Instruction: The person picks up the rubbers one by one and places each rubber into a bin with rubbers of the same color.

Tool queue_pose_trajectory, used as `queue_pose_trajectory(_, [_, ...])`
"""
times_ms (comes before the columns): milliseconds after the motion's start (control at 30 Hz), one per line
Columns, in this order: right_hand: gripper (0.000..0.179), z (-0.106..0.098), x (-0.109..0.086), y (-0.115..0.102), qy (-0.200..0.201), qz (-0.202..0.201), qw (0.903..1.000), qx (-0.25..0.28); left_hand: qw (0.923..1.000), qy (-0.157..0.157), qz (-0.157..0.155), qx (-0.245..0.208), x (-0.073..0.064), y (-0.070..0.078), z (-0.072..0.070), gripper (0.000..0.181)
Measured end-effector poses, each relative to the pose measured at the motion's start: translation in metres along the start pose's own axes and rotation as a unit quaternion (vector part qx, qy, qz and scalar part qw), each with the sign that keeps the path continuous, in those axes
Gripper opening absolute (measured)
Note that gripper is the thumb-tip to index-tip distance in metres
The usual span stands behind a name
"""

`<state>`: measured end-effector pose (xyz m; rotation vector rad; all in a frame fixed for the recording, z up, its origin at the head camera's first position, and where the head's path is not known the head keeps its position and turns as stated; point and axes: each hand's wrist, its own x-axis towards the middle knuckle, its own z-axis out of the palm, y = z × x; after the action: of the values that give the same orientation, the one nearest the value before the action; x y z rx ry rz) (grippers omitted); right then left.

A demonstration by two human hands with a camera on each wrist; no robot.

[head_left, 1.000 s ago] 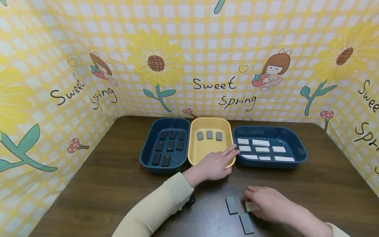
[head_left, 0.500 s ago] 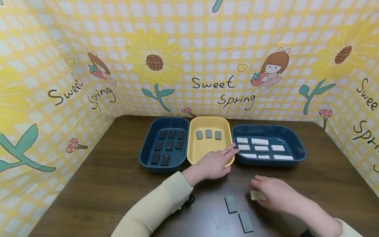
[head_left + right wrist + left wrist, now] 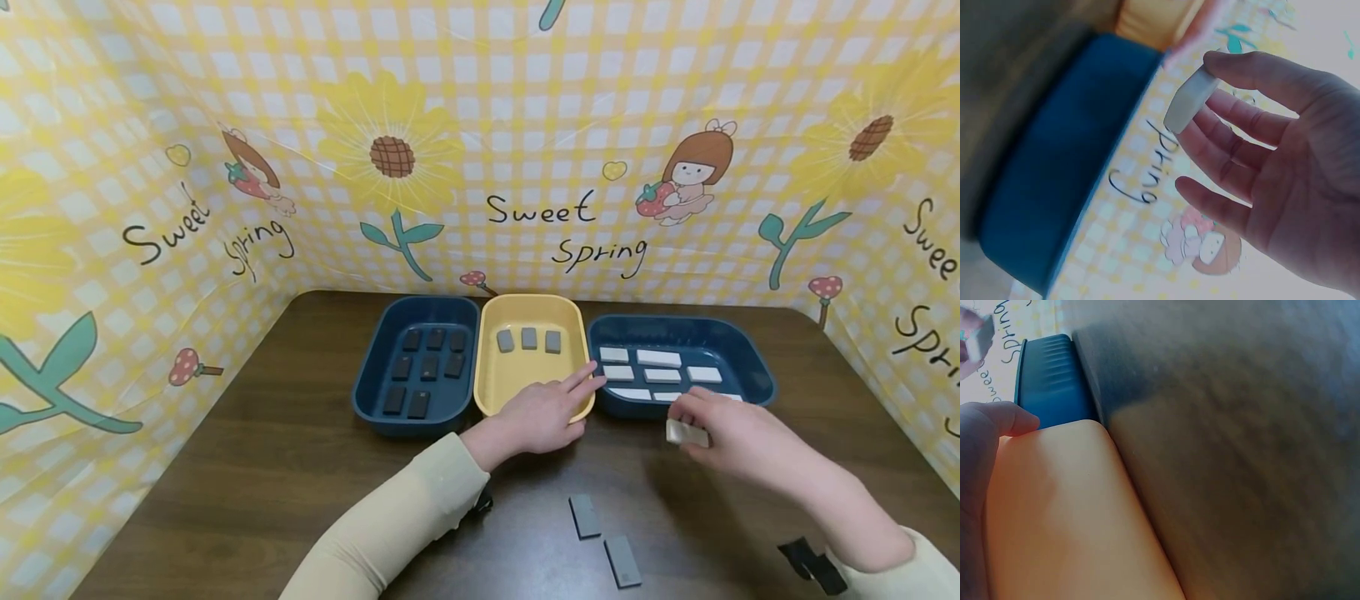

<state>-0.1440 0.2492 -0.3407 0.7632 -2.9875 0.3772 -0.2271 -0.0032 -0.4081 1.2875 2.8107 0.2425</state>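
My right hand (image 3: 750, 433) pinches a small off-white rectangular block (image 3: 686, 433) between thumb and fingers, raised just in front of the right blue tray (image 3: 757, 358). In the right wrist view, the block (image 3: 1191, 100) is held near the fingertips. My left hand (image 3: 536, 417) rests on the near right corner of the yellow tray (image 3: 483, 367), two fingers stretched toward the right blue tray. In the left wrist view, its thumb (image 3: 1019, 419) touches the yellow tray's rim. Three grey blocks (image 3: 528, 338) lie inside that tray. Several white blocks (image 3: 658, 358) lie in the right blue tray, partly hidden by my right hand.
Two grey blocks (image 3: 584, 517) lie on the brown table (image 3: 247, 467) in front of the trays. A left blue tray (image 3: 367, 396) holds several black blocks (image 3: 430, 369). A checked yellow cloth (image 3: 450, 125) rises behind and at both sides. The trays stand side by side.
My right hand has lifted the off-white block from beside the grey blocks and carried it up and forward toward the right blue tray. The left hand stays on the yellow tray.
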Motion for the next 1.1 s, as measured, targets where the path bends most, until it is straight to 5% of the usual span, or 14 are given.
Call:
queue_pose_trajectory(400, [0.029, -0.019, 0.027, 0.032, 0.029, 0.043, 0.9986, 0.003, 1.0000, -0.003, -0.002, 0.001, 0.002, -0.001, 0.000, 0.065])
queue_pose_trajectory(800, [0.033, 0.003, 0.058, 0.084, 0.027, 0.131, 0.9910, 0.006, 1.0000, -0.004, -0.005, 0.001, 0.001, 0.000, 0.002, 0.066])
queue_pose_trajectory(1100, [0.027, 0.025, 0.071, 0.110, 0.051, 0.147, 0.9878, -0.007, 1.0000, -0.002, -0.004, 0.001, 0.001, 0.001, 0.001, 0.065])
